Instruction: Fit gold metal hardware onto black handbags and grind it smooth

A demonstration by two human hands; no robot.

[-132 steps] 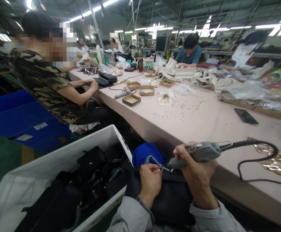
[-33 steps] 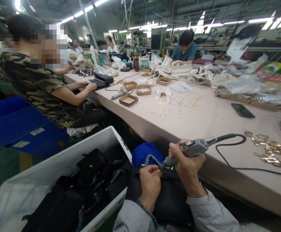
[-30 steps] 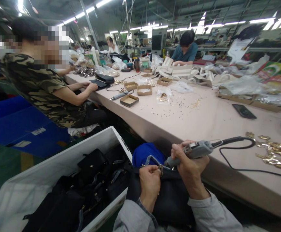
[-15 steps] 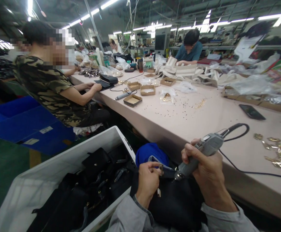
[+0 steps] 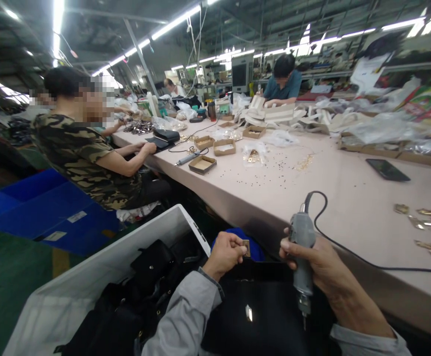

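"Where are your fingers?"

"On the left hand (image 5: 224, 254) they pinch a small gold plate (image 5: 246, 247); on the right hand (image 5: 322, 267) they wrap a grey power screwdriver (image 5: 303, 237), tip down. The black bag (image 5: 228, 316) lies below both."

"What worries you?"

"That bit could scratch the bag's smooth face if the wrist dips. The plate, held only at its edge, might slip towards the white crate (image 5: 89, 283). The cord (image 5: 404, 269), looped onto the bench (image 5: 334, 168), could tug the tool sideways."

"Any writing?"

"Pale labels (image 5: 76, 216) on the blue bin (image 5: 22, 207), too small to read; no brand legible"
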